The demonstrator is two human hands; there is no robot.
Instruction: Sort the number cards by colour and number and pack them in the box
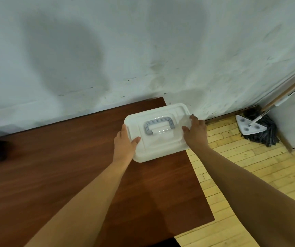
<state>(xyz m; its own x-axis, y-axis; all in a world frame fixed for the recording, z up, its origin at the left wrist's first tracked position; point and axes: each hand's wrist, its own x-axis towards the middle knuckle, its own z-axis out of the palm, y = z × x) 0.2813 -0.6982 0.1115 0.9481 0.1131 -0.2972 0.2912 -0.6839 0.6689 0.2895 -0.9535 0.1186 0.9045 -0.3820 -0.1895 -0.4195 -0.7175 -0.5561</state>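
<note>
Box [158, 131], white, closed: left hand [125, 142] and right hand [195, 130] clasp its two ends, thumbs on top, fingers seemingly curled underneath. Keep it level when drawing it inward.

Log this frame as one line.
box: closed, at table far-right corner | left hand: holds left side | right hand: holds right side | cards: none visible

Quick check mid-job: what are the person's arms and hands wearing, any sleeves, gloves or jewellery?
Nothing worn shows. The left forearm and right forearm are bare to the frame's edge, with no sleeves in view. The left hand and right hand are ungloved; no watch, bracelet or ring is visible.
</note>
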